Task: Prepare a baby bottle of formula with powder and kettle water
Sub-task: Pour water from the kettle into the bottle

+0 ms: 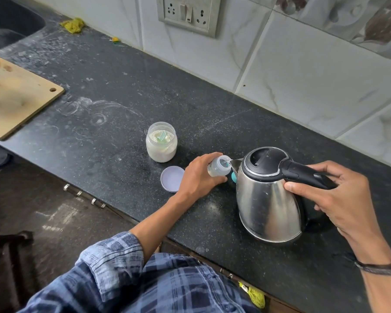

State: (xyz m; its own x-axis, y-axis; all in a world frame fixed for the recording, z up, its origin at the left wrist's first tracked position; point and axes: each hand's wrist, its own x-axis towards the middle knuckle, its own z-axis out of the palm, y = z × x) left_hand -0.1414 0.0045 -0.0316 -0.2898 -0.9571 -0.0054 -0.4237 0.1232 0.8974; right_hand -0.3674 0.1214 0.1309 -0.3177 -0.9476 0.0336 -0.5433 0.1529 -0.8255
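Pouring water, the right hand [339,199] curls round the handle of one steel kettle [269,199], tipped so its spout meets one baby bottle [219,168] just left of the kettle. The left hand [199,175] grips the bottle, steadying it. Beyond the kettle: one loose lid [172,178], then one open powder jar [161,152].

The left arm comes in from the near left. Its blue checked sleeve [113,251] is rolled up to the elbow, and the bare forearm stretches far and to the right. The left grip [199,175] has its back turned up. Its fingers and thumb wrap round a small bottle [218,169] and tip it to the right.

The right arm comes in from the near right, bare, with a dark band [377,267] on the wrist. The right grip [341,195] curls its fingers over a black handle [303,173], thumb tucked under it.
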